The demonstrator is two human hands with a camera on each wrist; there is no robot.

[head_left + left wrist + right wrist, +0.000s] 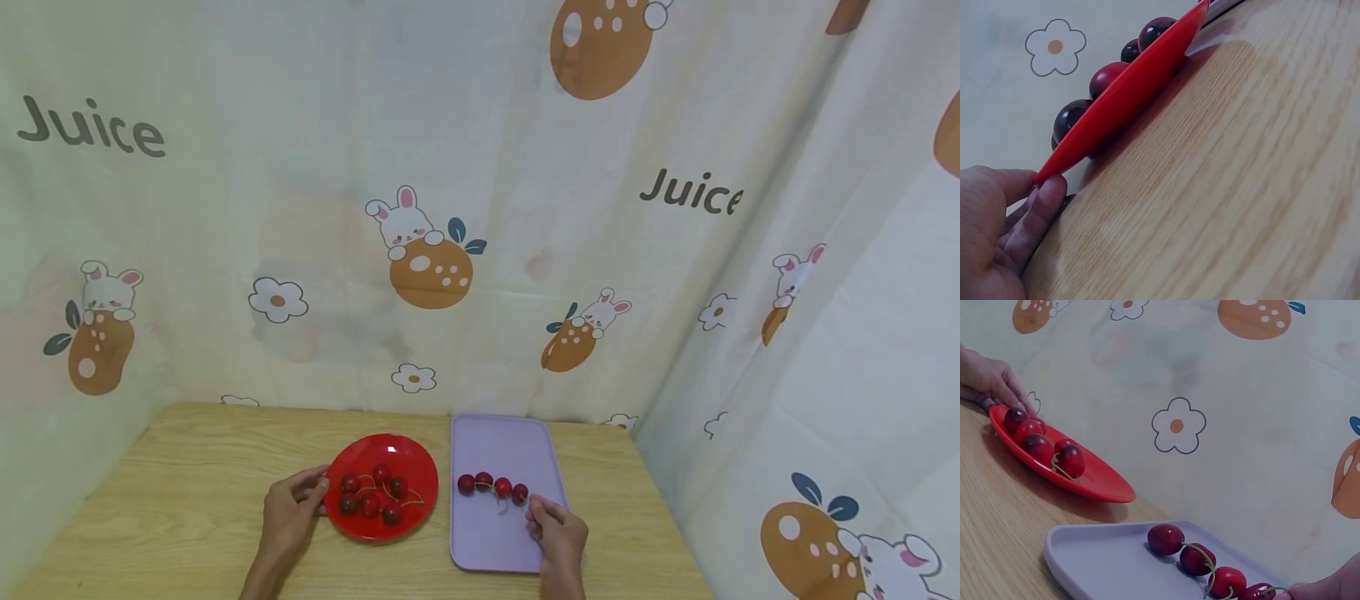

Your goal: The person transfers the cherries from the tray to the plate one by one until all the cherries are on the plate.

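Observation:
My left hand pinches the left rim of a red plate between thumb and fingers. Several dark red cherries with green stems lie on that plate. In the left wrist view the thumb and a finger meet at the plate's edge. On a pale purple tray, several more cherries sit in a row. At the row's right end, my right hand pinches the stem of a cherry. The right wrist view shows the fingertips on this stem, with the cherry close to its neighbour.
Plate and tray stand side by side on a light wooden table, with a narrow strip of wood between them. Behind and along the sides hangs a cream curtain printed with rabbits, fruit, flowers and the word Juice.

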